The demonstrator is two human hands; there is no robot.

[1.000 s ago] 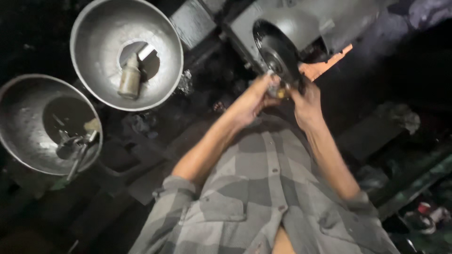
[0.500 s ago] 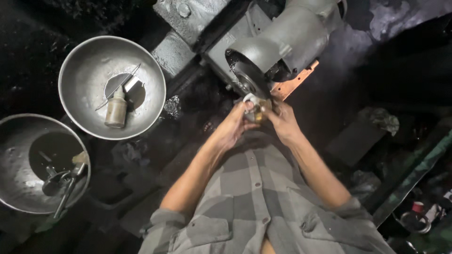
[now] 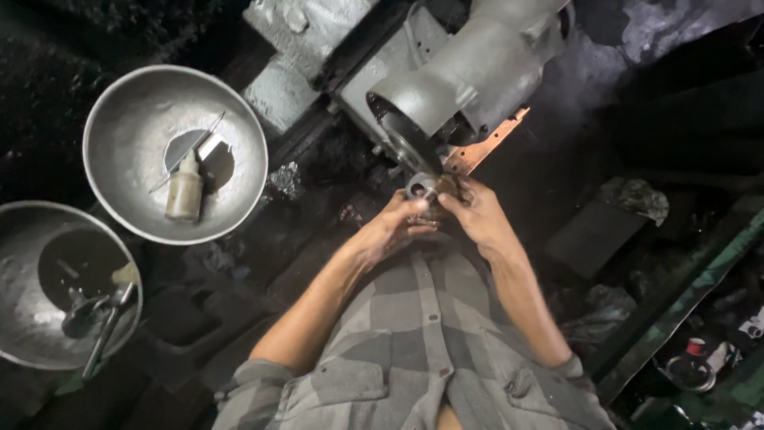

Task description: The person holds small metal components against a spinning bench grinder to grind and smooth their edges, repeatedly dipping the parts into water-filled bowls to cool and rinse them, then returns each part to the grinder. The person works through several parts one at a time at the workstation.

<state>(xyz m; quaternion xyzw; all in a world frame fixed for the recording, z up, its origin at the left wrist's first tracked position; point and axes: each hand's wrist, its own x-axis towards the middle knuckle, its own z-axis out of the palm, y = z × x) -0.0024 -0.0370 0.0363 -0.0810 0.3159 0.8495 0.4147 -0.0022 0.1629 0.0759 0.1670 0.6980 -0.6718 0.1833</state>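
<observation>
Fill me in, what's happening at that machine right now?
A person in a checked shirt holds a small ring-shaped metal part with both hands, left hand and right hand, right against the dark wheel of a grey motor-driven machine. Off to the side, two metal bowls hold a small bottle and hand tools, untouched.

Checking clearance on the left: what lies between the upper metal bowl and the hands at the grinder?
In the head view, between the upper bowl and the hands lie dark, grimy floor and a small pale crumpled scrap. Nothing else is discernible.
</observation>
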